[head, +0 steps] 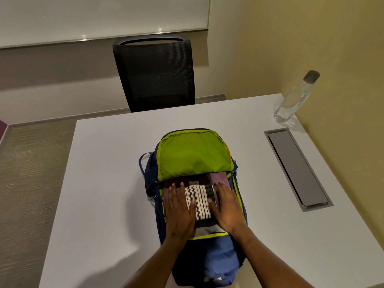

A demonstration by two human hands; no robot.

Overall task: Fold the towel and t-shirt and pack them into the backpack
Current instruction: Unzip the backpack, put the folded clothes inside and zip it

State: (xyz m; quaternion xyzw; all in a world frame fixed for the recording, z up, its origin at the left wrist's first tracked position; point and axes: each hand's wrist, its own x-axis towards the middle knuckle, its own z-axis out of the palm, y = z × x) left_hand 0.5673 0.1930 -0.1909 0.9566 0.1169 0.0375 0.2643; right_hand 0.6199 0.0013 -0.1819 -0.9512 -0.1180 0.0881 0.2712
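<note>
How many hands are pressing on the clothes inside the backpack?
2. The left hand lies flat at the left edge of the striped towel, the right hand at its right edge. None seems hidden.

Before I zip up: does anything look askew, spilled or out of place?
Nothing stands out. The folded black-and-white striped towel lies flat in the open blue and lime backpack under the left hand and right hand.

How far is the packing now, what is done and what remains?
Done: the folded towel lies on the t-shirt inside the open backpack. In hand: the left hand and right hand press flat on them. Left: probably only settling them; the green flap is not yet closed.
</note>
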